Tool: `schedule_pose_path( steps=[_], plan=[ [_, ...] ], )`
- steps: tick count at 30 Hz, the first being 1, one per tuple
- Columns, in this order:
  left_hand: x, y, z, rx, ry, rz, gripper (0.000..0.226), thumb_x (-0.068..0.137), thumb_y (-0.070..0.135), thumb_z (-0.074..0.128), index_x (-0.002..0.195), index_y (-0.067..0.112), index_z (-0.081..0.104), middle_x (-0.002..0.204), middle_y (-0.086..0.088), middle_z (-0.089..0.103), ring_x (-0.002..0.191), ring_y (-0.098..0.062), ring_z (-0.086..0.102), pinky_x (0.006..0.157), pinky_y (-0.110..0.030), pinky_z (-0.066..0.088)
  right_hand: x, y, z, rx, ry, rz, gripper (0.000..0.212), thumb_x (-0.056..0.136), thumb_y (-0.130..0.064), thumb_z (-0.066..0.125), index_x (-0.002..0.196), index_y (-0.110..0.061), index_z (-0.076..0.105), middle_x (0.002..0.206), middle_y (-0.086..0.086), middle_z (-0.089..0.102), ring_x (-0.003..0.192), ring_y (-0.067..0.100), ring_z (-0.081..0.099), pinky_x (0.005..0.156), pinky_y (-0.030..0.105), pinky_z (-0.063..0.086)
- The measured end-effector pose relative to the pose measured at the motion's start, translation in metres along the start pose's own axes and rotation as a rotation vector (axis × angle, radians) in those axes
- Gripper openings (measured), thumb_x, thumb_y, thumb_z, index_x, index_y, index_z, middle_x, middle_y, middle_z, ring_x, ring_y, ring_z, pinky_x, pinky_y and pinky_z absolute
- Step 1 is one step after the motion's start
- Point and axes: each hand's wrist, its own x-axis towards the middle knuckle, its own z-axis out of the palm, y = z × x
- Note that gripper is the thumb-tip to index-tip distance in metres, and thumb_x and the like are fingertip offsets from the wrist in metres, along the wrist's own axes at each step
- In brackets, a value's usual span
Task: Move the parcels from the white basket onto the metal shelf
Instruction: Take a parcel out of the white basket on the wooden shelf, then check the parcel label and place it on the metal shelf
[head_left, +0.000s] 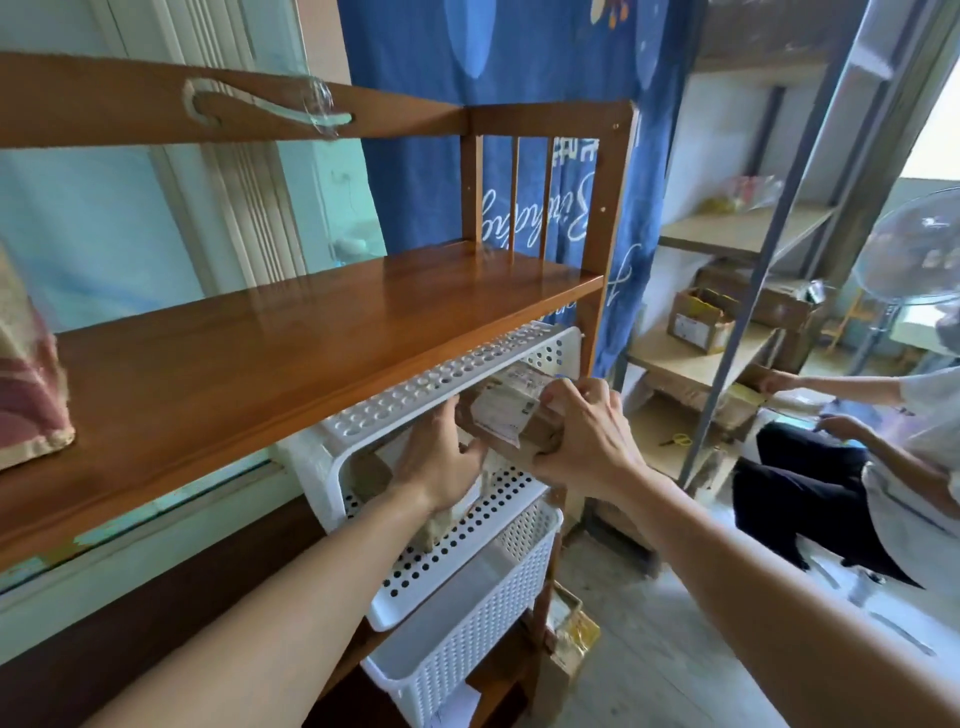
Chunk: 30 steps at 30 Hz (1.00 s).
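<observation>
One brown cardboard parcel with a white label (511, 415), at the frame's centre, sits at the mouth of the white perforated plastic basket (441, 384). Both hands grip it: right hand (582, 436) clasping its near end, left hand (436, 457) underneath. The grey metal shelf (727, 332) stands at right.

A small parcel storeroom. Right of the fingers (558, 402), a metal shelf (727, 234) holds cardboard boxes (698, 319). Left, a wooden rack (260, 338).
</observation>
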Motion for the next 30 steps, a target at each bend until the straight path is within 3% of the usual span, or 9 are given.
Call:
schedule_pose_path(
  steps=[6,10,13,16,19,22,26,28,30],
  plan=[
    [-0.064,0.012,-0.021,-0.364,0.002,-0.03,0.082,0.078,0.058,0.054,0.149,0.028,0.026,0.152,-0.009,0.044,0.132,-0.03,0.048,0.108,-0.051,0.04,-0.103,-0.01,-0.068,-0.043,0.032,-0.064,0.075,0.059,-0.04,0.084,0.127,-0.03,0.052,0.136,0.006,0.042,0.121,0.027,0.038,0.092,0.04,0.048],
    [-0.133,0.015,-0.048,-0.337,-0.025,0.099,0.046,0.093,0.045,0.055,0.131,0.019,0.049,0.127,-0.003,0.064,0.114,-0.024,0.061,0.097,-0.042,0.048,-0.186,-0.042,-0.107,-0.005,0.043,-0.137,0.079,0.058,-0.039,0.09,0.128,-0.03,0.054,0.138,0.003,0.042,0.129,0.026,0.036,0.104,0.043,0.045],
    [-0.192,0.009,-0.082,-0.424,-0.029,0.173,0.043,0.091,0.047,0.057,0.126,0.023,0.051,0.12,-0.001,0.068,0.105,-0.021,0.067,0.089,-0.041,0.057,-0.241,-0.077,-0.117,0.031,0.071,-0.206,0.078,0.055,-0.048,0.088,0.123,-0.035,0.053,0.136,-0.002,0.043,0.128,0.024,0.039,0.104,0.044,0.046],
    [-0.25,-0.009,-0.121,-0.496,0.047,0.232,0.035,0.092,0.038,0.064,0.122,0.025,0.053,0.108,0.009,0.069,0.092,-0.005,0.068,0.067,-0.017,0.057,-0.285,-0.119,-0.113,0.07,0.108,-0.298,0.077,0.053,-0.06,0.081,0.12,-0.035,0.054,0.136,-0.006,0.044,0.128,0.024,0.044,0.103,0.047,0.05],
    [-0.306,-0.035,-0.164,-0.568,0.117,0.18,0.038,0.089,0.029,0.07,0.12,0.028,0.049,0.106,0.014,0.064,0.09,0.0,0.063,0.071,-0.023,0.059,-0.309,-0.166,-0.106,0.101,0.075,-0.431,0.075,0.058,-0.059,0.084,0.121,-0.033,0.054,0.139,-0.009,0.043,0.129,0.021,0.044,0.104,0.046,0.05],
    [-0.352,-0.069,-0.216,-0.652,0.151,0.089,0.056,0.085,0.032,0.074,0.132,0.028,0.045,0.118,0.002,0.068,0.098,-0.011,0.07,0.073,-0.03,0.061,-0.317,-0.223,-0.094,0.177,0.056,-0.542,0.073,0.064,-0.044,0.09,0.125,-0.025,0.056,0.143,-0.009,0.041,0.129,0.014,0.045,0.106,0.039,0.049],
    [-0.421,-0.112,-0.279,-0.824,0.26,0.052,0.049,0.09,0.023,0.069,0.132,0.027,0.046,0.115,-0.004,0.074,0.091,-0.013,0.076,0.068,-0.028,0.061,-0.321,-0.305,-0.07,0.365,0.058,-0.626,0.082,0.065,-0.007,0.086,0.134,-0.032,0.05,0.146,-0.004,0.041,0.12,0.005,0.051,0.098,0.031,0.052],
    [-0.452,-0.132,-0.299,-0.83,0.323,0.066,0.044,0.093,0.021,0.065,0.133,0.026,0.047,0.122,-0.007,0.072,0.097,-0.018,0.074,0.076,-0.035,0.061,-0.328,-0.339,-0.06,0.438,0.028,-0.68,0.084,0.065,-0.006,0.081,0.134,-0.04,0.046,0.142,-0.006,0.042,0.112,-0.005,0.051,0.092,0.021,0.05],
    [-0.473,-0.145,-0.311,-0.841,0.374,0.06,0.041,0.096,0.019,0.061,0.134,0.027,0.047,0.126,-0.009,0.068,0.09,-0.02,0.074,0.075,-0.038,0.058,-0.333,-0.359,-0.056,0.504,0.047,-0.712,0.083,0.064,-0.014,0.077,0.136,-0.042,0.046,0.142,-0.005,0.044,0.116,0.003,0.052,0.095,0.027,0.051]
  ],
)
